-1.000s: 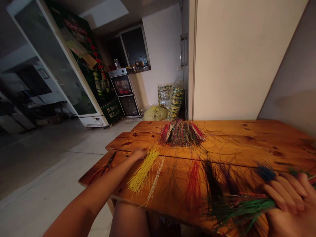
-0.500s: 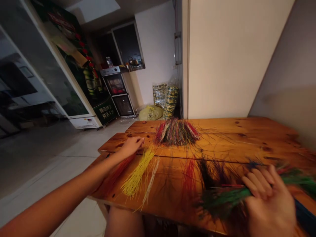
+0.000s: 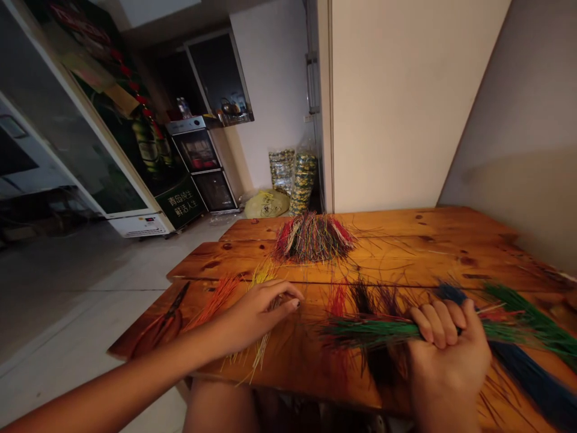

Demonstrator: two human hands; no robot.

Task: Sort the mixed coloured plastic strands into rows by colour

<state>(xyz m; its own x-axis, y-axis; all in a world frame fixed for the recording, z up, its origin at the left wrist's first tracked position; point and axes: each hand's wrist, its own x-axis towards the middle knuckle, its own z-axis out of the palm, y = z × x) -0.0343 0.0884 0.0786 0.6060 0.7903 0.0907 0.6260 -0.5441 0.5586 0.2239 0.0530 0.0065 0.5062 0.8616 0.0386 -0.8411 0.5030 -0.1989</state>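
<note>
My right hand [image 3: 444, 349] is closed in a fist around a bundle of thin green strands [image 3: 369, 331] with some red ones among it, held crosswise above the table. Under it lie black strands [image 3: 363, 294], red strands [image 3: 338, 296] and dark blue strands [image 3: 534, 379]. My left hand [image 3: 268, 310] reaches over yellow strands [image 3: 262, 273] and a few pale strands [image 3: 261, 352], partly hiding both. Its fingers are extended and slightly bent, thumb apart, with nothing visible between them. Orange strands [image 3: 222, 297] rest left of that hand.
A large mixed-colour bundle of strands [image 3: 315, 237] sits at the back of the wooden table [image 3: 387, 219]. Scissors with reddish handles [image 3: 160, 331] lie at the left edge, partly behind my forearm. More green strands [image 3: 532, 307] lie at the right. Beyond stands a glass-door fridge [image 3: 135, 225].
My left hand has moved right, from beside the orange strands to over the yellow and pale ones. My right hand, still gripping the green strands, has shifted left. The view has turned slightly right.
</note>
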